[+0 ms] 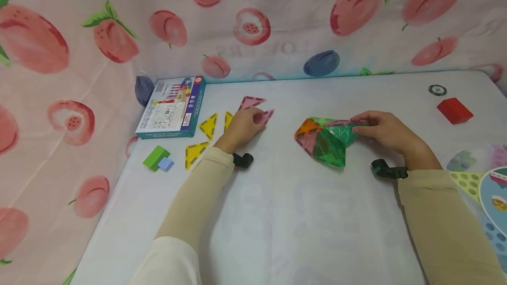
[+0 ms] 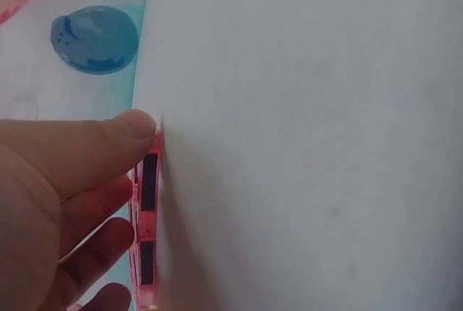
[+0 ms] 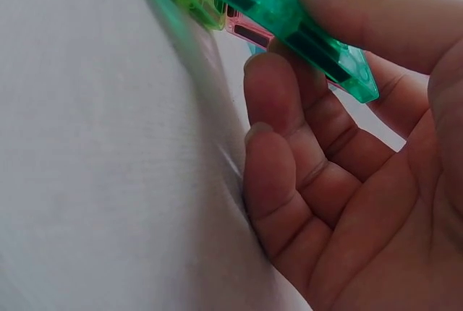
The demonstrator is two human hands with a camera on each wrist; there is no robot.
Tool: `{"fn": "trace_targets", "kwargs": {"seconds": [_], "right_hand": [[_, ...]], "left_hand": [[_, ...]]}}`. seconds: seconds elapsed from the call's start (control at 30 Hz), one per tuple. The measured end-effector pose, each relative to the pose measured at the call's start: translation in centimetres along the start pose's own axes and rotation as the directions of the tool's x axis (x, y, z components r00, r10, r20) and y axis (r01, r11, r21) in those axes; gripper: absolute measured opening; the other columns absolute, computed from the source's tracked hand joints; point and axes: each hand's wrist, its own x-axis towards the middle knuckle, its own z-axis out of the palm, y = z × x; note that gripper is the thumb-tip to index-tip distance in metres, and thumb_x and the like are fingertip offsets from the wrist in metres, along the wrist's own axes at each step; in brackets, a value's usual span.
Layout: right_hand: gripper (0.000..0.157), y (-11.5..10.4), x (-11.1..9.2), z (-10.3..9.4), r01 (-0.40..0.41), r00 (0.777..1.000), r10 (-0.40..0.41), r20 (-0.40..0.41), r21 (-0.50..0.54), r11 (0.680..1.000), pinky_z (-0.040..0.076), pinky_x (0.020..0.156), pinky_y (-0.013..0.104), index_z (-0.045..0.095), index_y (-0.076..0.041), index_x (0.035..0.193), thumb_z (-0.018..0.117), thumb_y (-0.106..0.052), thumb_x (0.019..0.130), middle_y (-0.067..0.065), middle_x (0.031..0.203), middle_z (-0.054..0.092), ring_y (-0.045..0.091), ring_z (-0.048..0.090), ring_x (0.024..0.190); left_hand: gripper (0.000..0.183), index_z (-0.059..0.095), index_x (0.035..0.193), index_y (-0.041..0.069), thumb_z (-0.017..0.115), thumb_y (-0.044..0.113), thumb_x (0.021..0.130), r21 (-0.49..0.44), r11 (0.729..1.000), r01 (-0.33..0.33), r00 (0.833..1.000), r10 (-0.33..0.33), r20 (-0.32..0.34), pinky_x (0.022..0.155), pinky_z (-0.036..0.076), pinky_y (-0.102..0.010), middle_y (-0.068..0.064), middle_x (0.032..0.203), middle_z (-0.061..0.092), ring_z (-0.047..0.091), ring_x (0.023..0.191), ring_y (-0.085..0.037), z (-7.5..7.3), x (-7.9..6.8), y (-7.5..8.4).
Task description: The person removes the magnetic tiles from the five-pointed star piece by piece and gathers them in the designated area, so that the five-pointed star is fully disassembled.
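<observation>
My left hand (image 1: 242, 126) pinches a pink triangular magnetic tile (image 1: 267, 117) between thumb and fingers. In the left wrist view the pink tile (image 2: 148, 217) shows edge-on, its dark magnet strips visible. Another pink triangular tile (image 1: 250, 101) lies just beyond that hand. To the right stands a joined shape of magnetic tiles (image 1: 330, 147) in green, orange and pink. Thumb and fingertips of my right hand (image 1: 386, 132) grip its right-hand point, a green tile (image 3: 268, 0). The other right fingers curl loosely beneath.
Yellow triangular tiles (image 1: 208, 126) lie left of the left hand, near a boxed set (image 1: 170, 108). Green (image 1: 156, 158) and blue (image 1: 165, 164) blocks sit front left. A red block (image 1: 455, 111) and a round chip (image 1: 437, 90) lie back right; a patterned board (image 1: 495, 201) is at the right edge.
</observation>
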Motion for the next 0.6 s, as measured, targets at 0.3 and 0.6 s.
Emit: {"fn": "trace_targets", "kwargs": {"seconds": [0.3, 0.6], "right_hand": [[0.056, -0.2, 0.1, 0.0, 0.007, 1.0, -0.007, -0.008, -0.01, 1.0, 0.045, 0.066, 0.032, 0.051, -0.012, 0.12, 0.059, -0.05, 0.08, 0.011, 0.104, 0.052, 0.025, 0.048, 0.085], [0.057, -0.1, 0.1, 0.0, 0.003, 1.0, -0.003, -0.003, -0.011, 1.0, 0.045, 0.065, 0.031, 0.051, -0.012, 0.12, 0.059, -0.051, 0.079, 0.012, 0.103, 0.052, 0.026, 0.048, 0.084]], "left_hand": [[0.046, 0.056, 0.12, 0.014, 0.068, 0.031, 0.079, -0.007, 0.995, 0.103, 0.993, -0.104, -0.051, 0.079, 0.041, -0.027, 0.0, 0.105, 0.058, 0.047, 0.089, -0.016, 0.1, 0.6, 0.8], [0.041, 0.058, 0.114, 0.015, 0.069, 0.032, 0.078, -0.026, 0.987, 0.156, 0.986, -0.157, -0.061, 0.081, 0.038, -0.029, 0.002, 0.1, 0.056, 0.044, 0.089, -0.017, 0.0, 1.0, 0.9]]}}
